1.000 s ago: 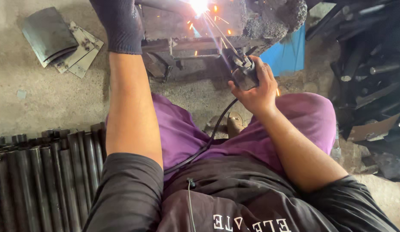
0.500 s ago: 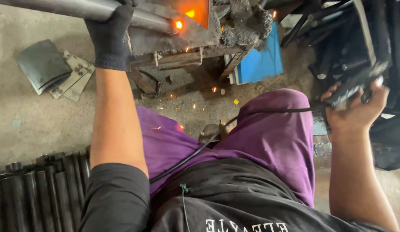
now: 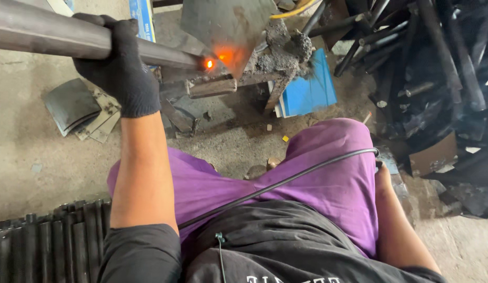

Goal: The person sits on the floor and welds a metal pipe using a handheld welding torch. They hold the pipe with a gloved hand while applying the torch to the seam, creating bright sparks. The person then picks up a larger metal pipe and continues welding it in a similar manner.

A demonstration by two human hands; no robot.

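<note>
**Visitor:** How far along is the weld?

**Me:** By my reckoning the bead is laid. Where the steel pipe [image 3: 55,37] meets the flat plate [image 3: 228,23] there is 1 spot glowing orange [image 3: 208,63], with a wider red flush on the plate just beside it, and no arc is burning. I'd judge what's left is letting it cool and checking the joint.

**Visitor:** Where is the pipe?

**Me:** It runs in from the left edge, lying across the crusted welding stand [image 3: 244,78], its end touching the plate. It's plain grey and round, smooth, dull along its length.

**Visitor:** And your hands?

**Me:** My left hand [image 3: 118,68], in a black glove, has its fingers wrapped tight around the pipe, well back from the glow. My right arm [image 3: 398,225] hangs past my purple trouser leg; the hand itself is hidden, so I can't tell whether those fingers are closed. A black cable [image 3: 286,181] crosses my lap toward that side.
</note>
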